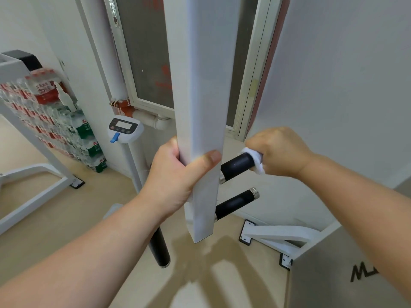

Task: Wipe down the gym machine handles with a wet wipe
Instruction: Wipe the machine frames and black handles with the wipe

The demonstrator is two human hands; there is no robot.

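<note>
A white square bar (203, 107) of the gym machine hangs down the middle of the view. My left hand (175, 176) grips it near its lower end. Black handles stick out from the bar. My right hand (280, 152) wraps a white wet wipe (255, 158) around the outer end of the upper right handle (236, 166). Below it a second black handle (235, 202) with a metal end cap is bare. A third black handle (159, 247) points down to the left, partly hidden by my left forearm.
Stacked packs of bottled water (55, 121) stand by the left wall behind a white machine frame (29, 138). A scale with a display (125, 128) stands on a post near the window. White floor brackets (275, 236) and a grey box (347, 270) lie at the lower right.
</note>
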